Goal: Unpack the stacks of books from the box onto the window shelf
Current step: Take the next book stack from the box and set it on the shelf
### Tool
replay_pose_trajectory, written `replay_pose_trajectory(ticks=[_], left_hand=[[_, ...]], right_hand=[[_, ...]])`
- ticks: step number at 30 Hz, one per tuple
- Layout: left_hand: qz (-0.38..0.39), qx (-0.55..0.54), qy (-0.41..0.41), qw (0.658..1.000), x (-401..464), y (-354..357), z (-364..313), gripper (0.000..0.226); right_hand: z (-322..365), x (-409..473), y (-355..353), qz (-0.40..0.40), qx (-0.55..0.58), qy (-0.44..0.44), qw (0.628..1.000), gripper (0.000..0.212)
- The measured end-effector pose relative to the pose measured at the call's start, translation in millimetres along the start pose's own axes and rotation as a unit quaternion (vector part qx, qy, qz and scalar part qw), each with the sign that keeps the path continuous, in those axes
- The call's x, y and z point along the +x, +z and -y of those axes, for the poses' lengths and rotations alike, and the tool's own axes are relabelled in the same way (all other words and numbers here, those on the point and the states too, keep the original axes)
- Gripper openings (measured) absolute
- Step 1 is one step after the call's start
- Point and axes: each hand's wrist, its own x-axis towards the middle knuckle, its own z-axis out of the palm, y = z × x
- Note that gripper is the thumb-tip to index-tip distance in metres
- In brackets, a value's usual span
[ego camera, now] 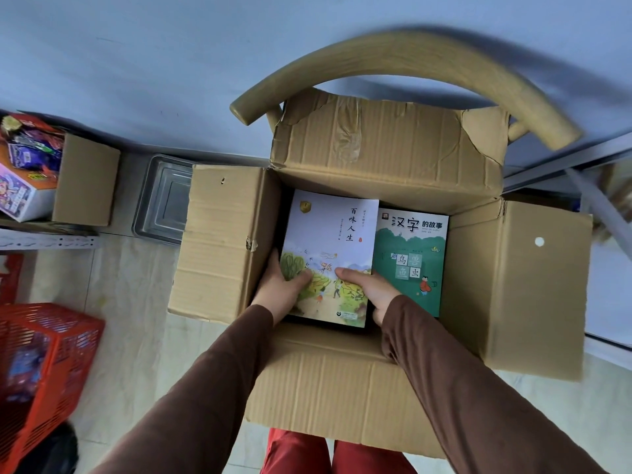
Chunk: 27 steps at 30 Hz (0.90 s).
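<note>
An open cardboard box (219, 241) sits on a wooden chair, all its flaps folded out. Inside, on the left, is a stack topped by a white book (337, 227) with a painted landscape. Beside it on the right lies a green book (415, 248). My left hand (278, 285) grips the white stack's left edge, thumb on the cover. On the stack's right edge my right hand (371, 290) holds on, thumb on the cover and fingers down between the two stacks. The window shelf is not in view.
The curved back of the chair (393, 59) arches behind the box, against a pale wall. A metal tray (160, 200) lies on the floor to the left. Further left stand a small box of packets (85, 179) and a red plastic basket (44, 357).
</note>
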Motion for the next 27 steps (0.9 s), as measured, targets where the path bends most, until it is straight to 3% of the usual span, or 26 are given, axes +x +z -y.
replay_pose_trajectory(ticks=[4, 6, 9, 12, 17, 23, 24, 27], left_hand=[[0.085, -0.156, -0.143, 0.974, 11.5, -2.9, -1.8, 0.064], [0.135, -0.191, -0.153, 0.960, 15.1, -2.3, -6.1, 0.054], [0.148, -0.185, -0.150, 0.960, 10.9, 3.0, -8.2, 0.051], [0.134, -0.200, -0.144, 0.960, -8.5, 6.1, -12.0, 0.047], [0.120, -0.248, -0.137, 0.952, -57.3, -3.5, -35.8, 0.036], [0.089, -0.305, -0.068, 0.946, -141.7, -41.8, -58.0, 0.038], [0.082, -0.319, -0.056, 0.942, -157.5, -51.9, -59.0, 0.039], [0.046, -0.359, -0.018, 0.932, -206.6, -91.7, -56.0, 0.038]], right_hand=[[5.5, -12.7, -18.4, 0.022, -0.007, 0.023, 0.999, 0.027], [7.5, -15.2, -26.2, 0.031, -0.004, 0.024, 0.999, 0.030], [11.2, -20.8, -28.7, 0.028, 0.001, 0.017, 0.999, 0.047], [14.3, -39.6, -27.6, 0.016, 0.005, 0.006, 1.000, 0.030], [18.6, -92.8, -24.5, 0.014, 0.020, -0.003, 1.000, 0.029], [40.5, -183.3, 2.1, 0.023, 0.029, -0.077, 0.996, 0.064], [45.9, -202.2, 12.3, 0.029, 0.011, -0.090, 0.995, 0.061], [59.3, -252.5, 50.5, 0.053, -0.038, -0.132, 0.989, 0.026]])
